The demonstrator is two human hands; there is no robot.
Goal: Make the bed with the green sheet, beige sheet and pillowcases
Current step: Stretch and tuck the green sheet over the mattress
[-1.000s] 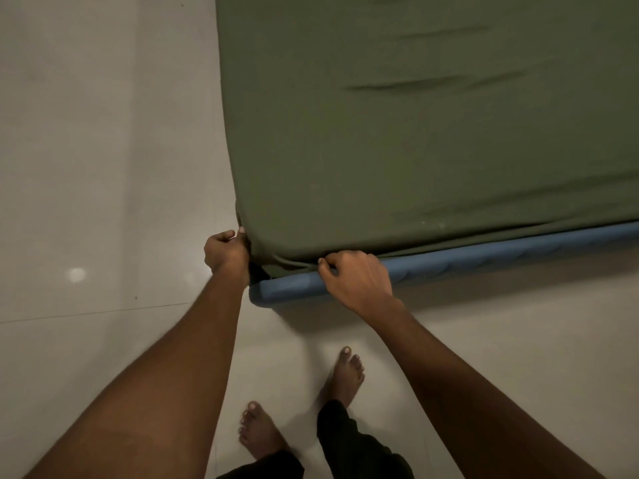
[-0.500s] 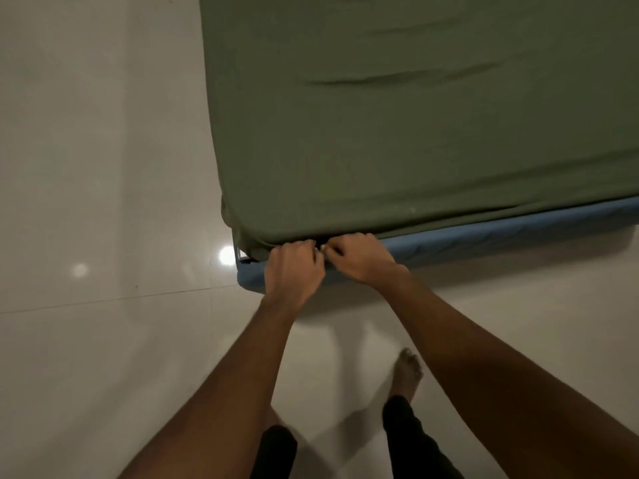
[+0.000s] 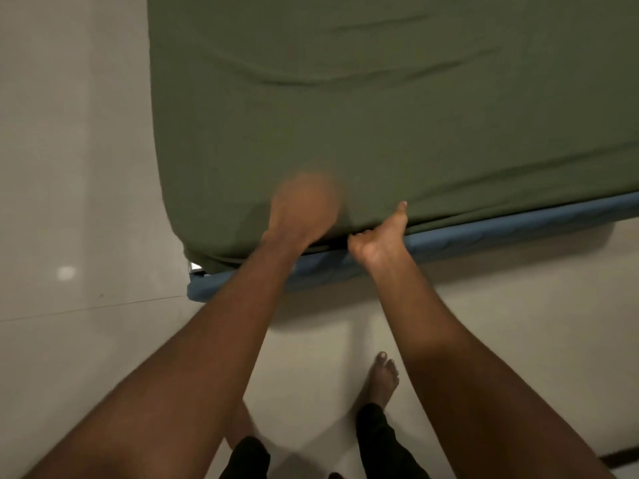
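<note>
Green sheet (image 3: 380, 126), faintly creased, on mattress (image 3: 518, 225); right fingers (image 3: 358, 240) grip its edge; left fingers (image 3: 307, 193) unclear, blurred

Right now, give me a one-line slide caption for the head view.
Left hand, motion-blurred, on the green sheet near the corner; right hand grips its edge above the blue base.

We log 1 bed, its blue mattress edge (image 3: 501, 227) showing as a strip along the near side. Green sheet (image 3: 380, 126) lies directly on top, covers all the surface we see and wraps the near-left corner. Shallow creases farther in. Small shiny part (image 3: 195, 267) at that corner, too small to identify. Beneath is a pale glossy tiled floor (image 3: 69, 167) with 1 grout line (image 3: 86, 308). 1 bare foot (image 3: 382, 382) stands near the bed.
</note>
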